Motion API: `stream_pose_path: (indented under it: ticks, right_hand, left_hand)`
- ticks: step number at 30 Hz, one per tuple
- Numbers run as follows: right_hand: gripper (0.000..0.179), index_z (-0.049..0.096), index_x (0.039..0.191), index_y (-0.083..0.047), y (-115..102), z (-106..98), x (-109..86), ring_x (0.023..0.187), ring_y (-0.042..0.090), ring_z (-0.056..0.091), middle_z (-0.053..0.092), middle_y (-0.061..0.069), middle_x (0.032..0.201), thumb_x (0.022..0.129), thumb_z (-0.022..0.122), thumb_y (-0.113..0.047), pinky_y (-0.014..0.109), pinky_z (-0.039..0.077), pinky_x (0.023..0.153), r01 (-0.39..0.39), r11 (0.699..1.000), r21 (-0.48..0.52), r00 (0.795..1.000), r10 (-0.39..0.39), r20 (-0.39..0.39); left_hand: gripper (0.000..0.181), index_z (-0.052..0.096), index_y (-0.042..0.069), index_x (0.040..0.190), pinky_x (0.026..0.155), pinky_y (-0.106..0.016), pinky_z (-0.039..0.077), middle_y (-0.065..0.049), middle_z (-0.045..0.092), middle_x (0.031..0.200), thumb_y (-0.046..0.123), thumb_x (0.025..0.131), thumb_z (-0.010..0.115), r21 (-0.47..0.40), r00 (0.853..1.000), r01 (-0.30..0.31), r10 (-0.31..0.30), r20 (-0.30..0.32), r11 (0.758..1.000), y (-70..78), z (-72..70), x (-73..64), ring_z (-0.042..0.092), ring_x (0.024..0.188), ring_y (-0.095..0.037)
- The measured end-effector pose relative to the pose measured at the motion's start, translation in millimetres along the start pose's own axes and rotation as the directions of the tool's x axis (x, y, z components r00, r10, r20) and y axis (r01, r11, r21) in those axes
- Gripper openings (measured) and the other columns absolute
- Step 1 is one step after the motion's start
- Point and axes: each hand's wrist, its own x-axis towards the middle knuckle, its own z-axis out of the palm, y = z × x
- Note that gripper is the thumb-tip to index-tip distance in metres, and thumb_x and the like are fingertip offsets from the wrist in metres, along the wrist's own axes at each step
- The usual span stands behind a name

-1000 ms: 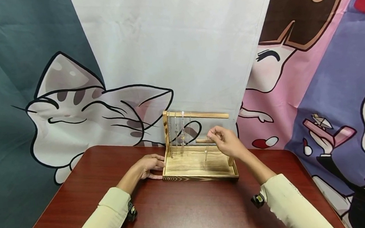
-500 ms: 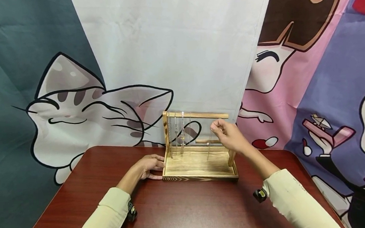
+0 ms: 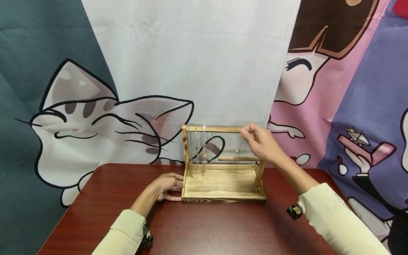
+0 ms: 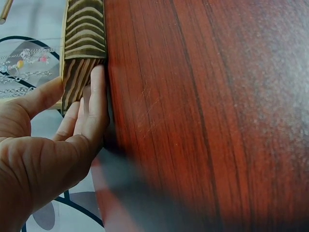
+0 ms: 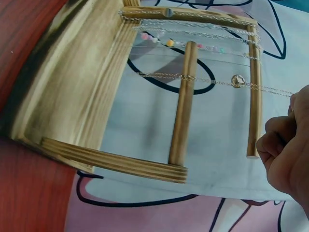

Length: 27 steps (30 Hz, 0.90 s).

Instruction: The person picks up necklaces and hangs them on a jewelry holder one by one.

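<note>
A wooden jewelry stand [image 3: 216, 183] with a shallow tray, an upper bar and a shorter lower bar stands on the table. My right hand [image 3: 262, 143] pinches the upper end of a thin chain necklace [image 5: 238, 81] beside the free end of the upper bar [image 5: 254, 111]. The necklace has a small round pendant and hangs down past the lower bar [image 5: 183, 106]. At the tray's left end, my left hand [image 3: 167, 185] holds the wooden side [image 4: 77, 82] between thumb and fingers. Several other necklaces [image 3: 203, 147] hang from the upper bar's left part.
The dark red table [image 3: 206, 236] runs out in front of the stand and to both sides. Close behind it hangs a printed cloth backdrop [image 3: 198, 63] with cartoon figures. The stand's right upright [image 5: 116, 162] carries the lower bar.
My right hand has risen and moved right with the necklace, from above the tray to the upper bar's free end. The left hand has kept its place.
</note>
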Motion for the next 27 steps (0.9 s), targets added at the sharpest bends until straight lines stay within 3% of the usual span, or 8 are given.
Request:
stream_pose_path:
  ticks: [7,12,16,27]
  right_hand:
    - [0.024,0.071,0.113,0.0,-2.4,-13.8,8.7,0.062,0.007,0.049,0.067,0.009,0.08,0.119,0.059,-0.021,0.024,0.044,0.061,0.022,1.0,-0.001,0.998,-0.022,-0.052]
    - [0.025,0.072,0.112,0.0,-4.2,-23.4,13.0,0.068,0.007,0.055,0.075,0.016,0.087,0.118,0.061,-0.022,0.024,0.047,0.069,0.017,0.999,-0.029,0.993,-0.02,-0.115]
    - [0.026,0.072,0.112,-0.001,-6.2,-31.9,15.5,0.069,0.007,0.057,0.077,0.019,0.094,0.118,0.062,-0.024,0.022,0.047,0.067,0.006,0.999,-0.041,0.988,-0.012,-0.156]
    - [0.028,0.074,0.11,-0.001,-15.0,-49.5,28.9,0.067,0.0,0.049,0.064,0.006,0.08,0.117,0.065,-0.027,0.02,0.042,0.069,0.022,0.997,-0.074,0.963,-0.041,-0.268]
  left_hand:
    - [0.047,0.055,-0.004,0.149,0.089,-0.05,0.074,-0.02,0.075,0.13,-0.001,0.104,0.068,-0.002,1.0,0.0,0.0,-0.003,1.0,-0.1,0.2,0.9,0.073,0.115,-0.026]
    - [0.048,0.055,-0.004,0.15,0.09,-0.051,0.074,-0.02,0.074,0.131,-0.001,0.104,0.068,0.0,1.0,0.0,0.0,-0.008,1.0,0.8,1.0,0.6,0.072,0.117,-0.026]
    - [0.048,0.055,-0.004,0.15,0.091,-0.051,0.074,-0.02,0.074,0.132,-0.001,0.104,0.068,0.002,1.0,0.0,0.0,-0.006,1.0,0.8,1.8,0.2,0.072,0.116,-0.026]
    - [0.048,0.056,-0.003,0.149,0.088,-0.05,0.074,-0.02,0.073,0.131,-0.001,0.103,0.069,0.009,1.0,0.002,-0.002,-0.021,1.0,-2.3,1.1,0.5,0.071,0.112,-0.024]
